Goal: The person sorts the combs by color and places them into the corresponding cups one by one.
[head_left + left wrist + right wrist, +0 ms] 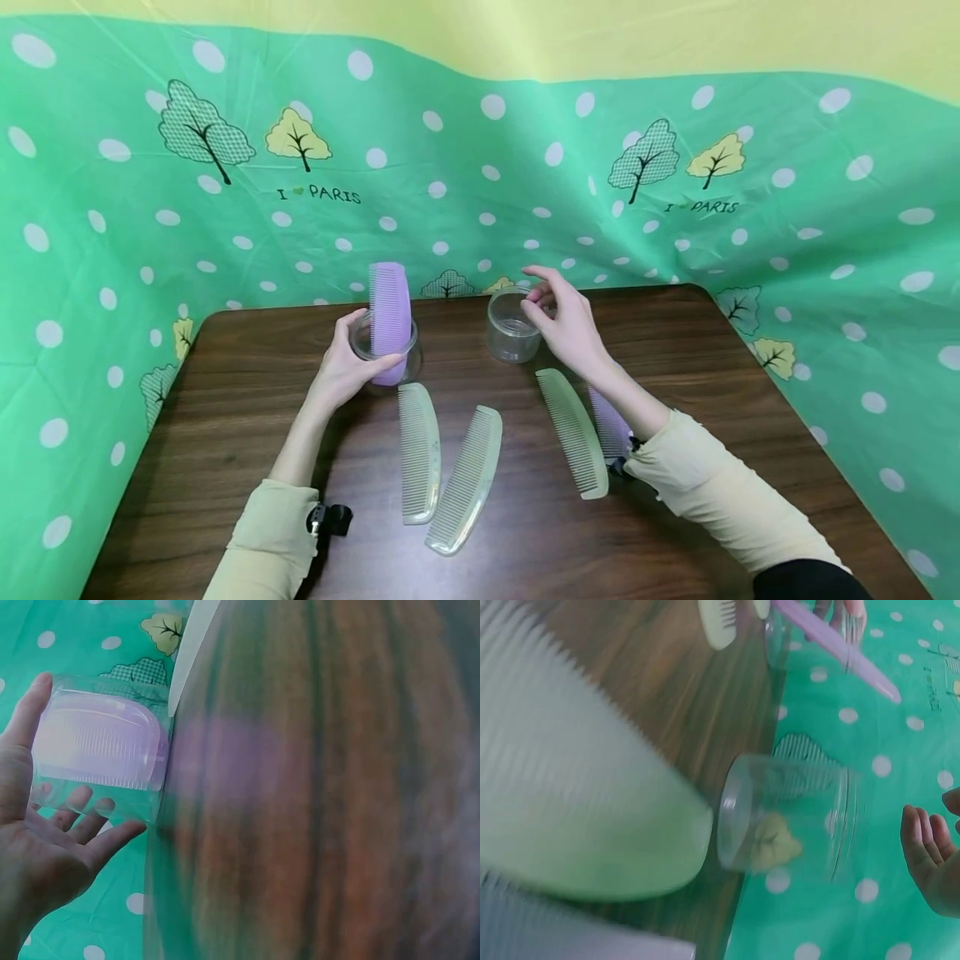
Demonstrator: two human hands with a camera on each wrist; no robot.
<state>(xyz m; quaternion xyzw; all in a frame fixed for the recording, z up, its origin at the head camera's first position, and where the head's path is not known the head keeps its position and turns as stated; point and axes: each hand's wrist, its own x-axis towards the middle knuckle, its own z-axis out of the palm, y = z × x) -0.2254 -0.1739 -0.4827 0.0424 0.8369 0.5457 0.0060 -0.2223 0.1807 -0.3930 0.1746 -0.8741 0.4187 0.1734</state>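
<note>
A purple comb (391,312) stands upright in a clear jar (416,365) at the back left of the table. My left hand (347,365) grips this jar, thumb at the near side and fingers around the back. In the left wrist view the comb (101,739) shows through the jar's wall. A second clear jar (513,340) stands upright to the right with nothing in it. Beside its rim, my right hand (566,325) hovers with loosely bent fingers and nothing between them; the right wrist view shows this hand (934,859) apart from the jar's mouth.
Two pale green combs (422,454) lie on the wooden table (247,433) in front of the left jar. Another green comb (573,433) and a purple comb (609,427) lie under the right forearm. A green dotted cloth (450,183) hangs behind the table.
</note>
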